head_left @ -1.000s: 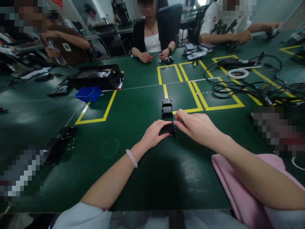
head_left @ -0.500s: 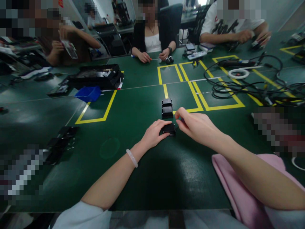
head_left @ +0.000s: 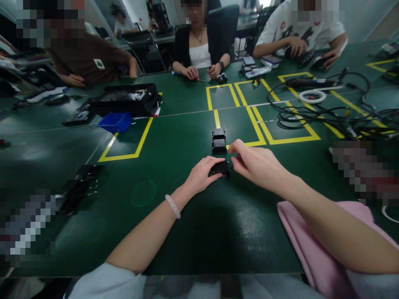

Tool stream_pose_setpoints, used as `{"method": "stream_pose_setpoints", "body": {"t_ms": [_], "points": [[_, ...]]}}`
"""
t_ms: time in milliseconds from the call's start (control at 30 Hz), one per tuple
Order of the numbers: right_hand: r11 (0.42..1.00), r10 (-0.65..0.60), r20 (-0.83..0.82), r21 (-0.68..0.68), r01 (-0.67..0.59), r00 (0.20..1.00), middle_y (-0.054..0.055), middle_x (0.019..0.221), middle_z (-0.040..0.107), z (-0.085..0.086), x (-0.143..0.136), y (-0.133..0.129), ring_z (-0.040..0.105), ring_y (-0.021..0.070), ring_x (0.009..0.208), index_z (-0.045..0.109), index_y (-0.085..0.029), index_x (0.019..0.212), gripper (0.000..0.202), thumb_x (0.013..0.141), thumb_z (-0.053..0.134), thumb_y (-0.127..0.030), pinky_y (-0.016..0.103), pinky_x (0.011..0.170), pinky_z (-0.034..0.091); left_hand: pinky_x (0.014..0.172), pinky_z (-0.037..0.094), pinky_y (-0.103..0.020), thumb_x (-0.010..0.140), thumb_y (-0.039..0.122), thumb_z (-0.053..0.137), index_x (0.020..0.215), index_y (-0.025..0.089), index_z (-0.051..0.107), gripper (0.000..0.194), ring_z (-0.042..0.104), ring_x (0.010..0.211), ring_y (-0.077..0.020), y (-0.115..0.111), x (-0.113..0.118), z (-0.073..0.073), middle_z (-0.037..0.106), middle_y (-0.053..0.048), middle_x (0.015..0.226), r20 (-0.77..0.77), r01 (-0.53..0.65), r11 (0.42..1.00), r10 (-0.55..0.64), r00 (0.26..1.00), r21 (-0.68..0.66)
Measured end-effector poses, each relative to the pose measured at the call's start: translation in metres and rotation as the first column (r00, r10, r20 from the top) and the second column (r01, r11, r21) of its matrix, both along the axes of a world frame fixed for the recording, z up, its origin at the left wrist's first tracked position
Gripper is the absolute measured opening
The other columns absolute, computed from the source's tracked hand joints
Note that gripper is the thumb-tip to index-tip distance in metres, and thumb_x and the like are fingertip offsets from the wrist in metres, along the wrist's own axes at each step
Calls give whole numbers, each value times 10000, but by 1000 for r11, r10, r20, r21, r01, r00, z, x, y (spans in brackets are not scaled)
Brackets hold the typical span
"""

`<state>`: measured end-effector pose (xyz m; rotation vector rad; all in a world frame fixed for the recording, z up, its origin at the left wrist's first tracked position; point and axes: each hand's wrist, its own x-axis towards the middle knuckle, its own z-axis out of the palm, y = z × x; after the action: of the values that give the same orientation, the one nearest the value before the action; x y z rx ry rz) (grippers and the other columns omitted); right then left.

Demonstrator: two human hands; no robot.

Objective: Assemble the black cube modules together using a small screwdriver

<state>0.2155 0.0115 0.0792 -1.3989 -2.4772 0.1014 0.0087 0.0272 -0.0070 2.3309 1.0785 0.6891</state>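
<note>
My left hand (head_left: 202,173) grips a small black part (head_left: 222,167) on the green table, thumb at its near edge and fingers at its far edge. Right beside it, my right hand (head_left: 251,162) has its fingers curled together at the part's right side; whatever is between those fingertips is too small and hidden to name. Just beyond the held part lies another black piece (head_left: 219,142), made of two block-like sections, which neither hand touches.
Yellow tape outlines (head_left: 263,143) mark the green table (head_left: 174,232). A black tray (head_left: 134,99) and blue bin (head_left: 115,122) stand left; black cables (head_left: 299,116) lie right. Pink cloth (head_left: 311,232) is under my right forearm. Several people sit opposite.
My hands and the black parts have hardly moved. Across the table, the person at left has lowered their hands, and the person at right has shifted leftward with their hands.
</note>
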Motion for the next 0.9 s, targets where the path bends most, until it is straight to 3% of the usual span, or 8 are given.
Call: {"method": "stream_pose_setpoints", "body": {"t_ms": [167,367,567,900], "points": [[1000,6,25,-10,-5,1000,-2,738,649,1,0,0,607,162,610,474,-199,998,198,937,372,-357,246,523,269,966,430,-389,849,281,603,1251,233,497,418,521,1098,-218,0,0,-1,561,-67,1186,-8,-3,1000,3,1000,-4],[1000,19,9,-19,-19,1000,-8,751,651,2,1,-1,604,157,607,449,-201,1053,172,915,389,-284,243,520,270,973,425,-386,845,260,608,1265,248,488,437,518,1111,-216,0,0,-1,555,-60,1204,0,-2,1000,2,1000,-6],[1000,12,32,-13,-12,999,-1,744,651,2,0,-1,606,161,605,470,-201,991,198,942,360,-357,249,516,265,962,434,-384,845,283,611,1247,239,499,420,527,1093,-215,1,0,-2,566,-59,1178,2,-11,1000,11,1000,4],[1000,-17,41,16,16,999,4,752,656,2,0,-1,594,152,591,477,-196,1033,187,924,374,-308,246,507,254,974,431,-394,845,260,605,1261,247,493,431,522,1116,-217,0,0,0,559,-61,1206,-1,-5,1000,5,1000,-1]]}}
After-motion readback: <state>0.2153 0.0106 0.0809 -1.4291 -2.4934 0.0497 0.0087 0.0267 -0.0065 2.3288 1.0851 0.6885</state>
